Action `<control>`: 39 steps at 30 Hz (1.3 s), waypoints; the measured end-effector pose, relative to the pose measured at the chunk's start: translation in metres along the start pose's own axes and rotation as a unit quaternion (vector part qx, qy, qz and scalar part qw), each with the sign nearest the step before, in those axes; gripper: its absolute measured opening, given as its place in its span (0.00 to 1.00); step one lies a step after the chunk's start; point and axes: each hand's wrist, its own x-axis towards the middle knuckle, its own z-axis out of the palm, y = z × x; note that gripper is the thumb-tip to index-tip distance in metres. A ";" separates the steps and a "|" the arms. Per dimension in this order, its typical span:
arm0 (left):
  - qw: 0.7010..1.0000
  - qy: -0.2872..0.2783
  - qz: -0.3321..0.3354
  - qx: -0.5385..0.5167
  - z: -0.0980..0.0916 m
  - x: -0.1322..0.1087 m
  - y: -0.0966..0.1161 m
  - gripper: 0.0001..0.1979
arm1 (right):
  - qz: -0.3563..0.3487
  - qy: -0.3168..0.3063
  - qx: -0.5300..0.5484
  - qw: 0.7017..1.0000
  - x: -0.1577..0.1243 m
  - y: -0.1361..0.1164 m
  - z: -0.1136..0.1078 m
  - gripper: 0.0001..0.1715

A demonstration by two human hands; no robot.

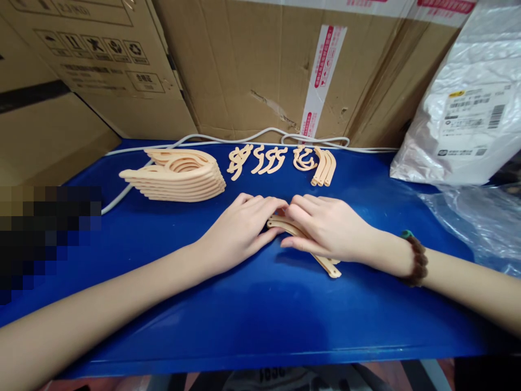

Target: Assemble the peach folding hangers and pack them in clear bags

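Observation:
Both hands are at a pair of beige curved plastic hanger arms [324,264] over the middle of the blue table. My left hand [244,228] pinches their left end, thumb below and fingers above. My right hand [329,225] is curled over their middle, with its thumb on the near side and its fingertips close to the left hand's. A small hole shows at each visible end of the arms. The stretch under the right palm is hidden. Just behind the right hand lie several matching curved arms [324,167] side by side.
At the back left stands a stack of beige folding hangers [179,179]. Small curved hooks [268,160] lie in groups along the back of the blue table [195,320]. Behind them run a white cable [228,140] and cardboard boxes [260,65]. A white plastic parcel [459,108] stands at right.

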 end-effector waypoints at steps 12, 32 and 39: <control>1.000 -0.006 -0.001 0.027 -0.004 0.000 0.002 0.10 | 0.440 -0.067 -0.056 0.894 0.024 0.114 0.001 0.29; 1.000 -0.021 -0.011 0.007 -0.004 0.000 0.002 0.10 | 0.489 -0.039 0.029 0.871 0.002 0.153 0.006 0.18; 1.000 -0.021 -0.010 0.002 -0.003 0.000 0.001 0.10 | 0.494 -0.066 0.011 0.867 -0.005 0.155 0.004 0.18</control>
